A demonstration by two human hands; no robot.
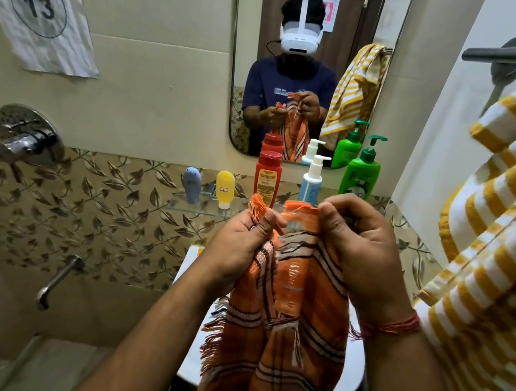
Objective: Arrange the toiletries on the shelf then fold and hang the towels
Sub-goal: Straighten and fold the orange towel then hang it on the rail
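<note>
Left hand (238, 241) and right hand (360, 248) each pinch the orange striped towel's (283, 327) fringed top edge; its lower end is cut off below, hiding most of the sink (351, 376).

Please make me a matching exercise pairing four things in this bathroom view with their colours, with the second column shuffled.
Things:
1. pump bottle at the shelf's right end
2. towel held in both hands
3. towel hanging on the right
4. small tube second from left on the shelf

Colours:
A. yellow and white stripes
B. plain yellow
C. green
D. orange with dark stripes

Pairs: 1-C, 2-D, 3-A, 4-B
</note>
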